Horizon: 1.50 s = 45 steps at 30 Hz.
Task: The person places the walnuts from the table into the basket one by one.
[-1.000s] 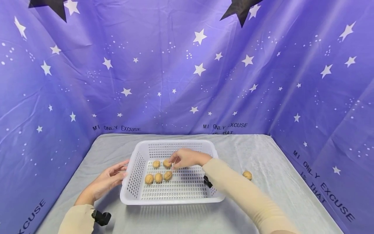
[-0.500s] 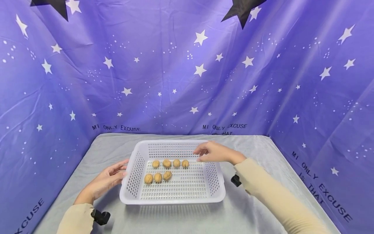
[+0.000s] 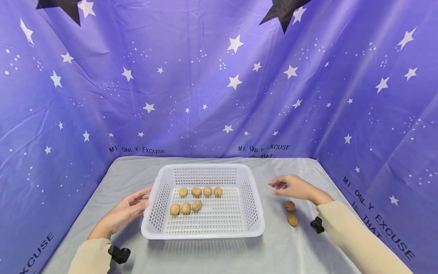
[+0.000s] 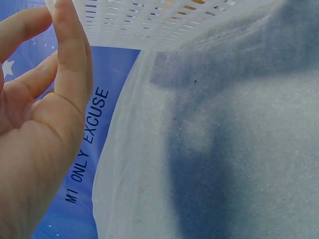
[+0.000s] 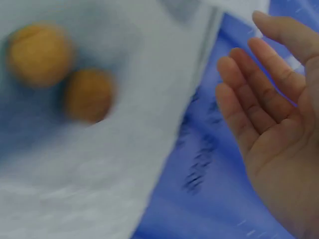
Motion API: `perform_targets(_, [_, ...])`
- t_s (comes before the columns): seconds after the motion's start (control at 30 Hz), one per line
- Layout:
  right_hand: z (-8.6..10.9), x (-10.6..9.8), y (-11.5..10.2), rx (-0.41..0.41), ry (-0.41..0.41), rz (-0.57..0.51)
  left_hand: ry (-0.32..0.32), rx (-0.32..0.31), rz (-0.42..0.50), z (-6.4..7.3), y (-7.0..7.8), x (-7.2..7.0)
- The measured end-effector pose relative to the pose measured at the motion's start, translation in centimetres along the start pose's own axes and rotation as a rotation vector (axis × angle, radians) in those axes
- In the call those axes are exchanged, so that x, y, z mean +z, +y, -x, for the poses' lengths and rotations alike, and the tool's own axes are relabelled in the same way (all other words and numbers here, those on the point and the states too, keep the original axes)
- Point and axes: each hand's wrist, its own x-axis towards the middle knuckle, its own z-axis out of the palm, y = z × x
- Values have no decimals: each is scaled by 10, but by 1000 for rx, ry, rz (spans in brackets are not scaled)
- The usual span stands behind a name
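Observation:
A white perforated plastic basket (image 3: 203, 236) stands on the grey cloth in the head view. Inside, walnuts lie in two rows: a back row (image 3: 196, 191) of several and a front row (image 3: 186, 208) of three. My left hand (image 3: 124, 210) touches the basket's left rim with fingertips and thumb; the left wrist view shows its fingers fairly straight against the plastic. To the right of the basket, my right hand (image 3: 292, 187) hovers with loosely bent fingers and an empty palm. Just nearer than it, two loose walnuts, one darker (image 3: 289, 206) and one lighter (image 3: 292, 219), lie close together.
Grey cloth (image 3: 191, 258) covers the table. Purple star-patterned curtains (image 3: 205, 95) rise along the back and both sides. Each wrist bears a small black camera, such as the right one (image 3: 317, 225).
My right hand has left the back row inside the basket and moved right, out over the cloth. A walnut it covered now shows, and both loose walnuts are in sight. The left hand stays put.

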Motion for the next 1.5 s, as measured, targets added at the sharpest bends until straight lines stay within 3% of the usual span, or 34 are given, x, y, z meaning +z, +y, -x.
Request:
perform_targets(0.17, [27, 11, 33, 125, -5, -32, 3, 2, -3, 0, -1, 0])
perform_targets(0.37, [47, 24, 59, 192, 28, -62, 10, 11, 5, 0, -2, 0])
perform_targets(0.73, [47, 24, 61, 197, 54, -63, 3, 10, 11, 0, -2, 0])
perform_targets(0.93, [30, 3, 40, 148, 97, -18, -3, 9, 7, -1, -2, 0])
perform_targets(1.17, [2, -20, -2, 72, 121, 49, -5, 16, 12, -1, -2, -1])
perform_targets(1.33, [-22, -24, -32, 9, 90, 52, -7, 13, 15, -1, -2, 0])
perform_targets(1.5, [-50, -15, -61, -76, 26, 59, -8, 9, 12, 0, -1, 0])
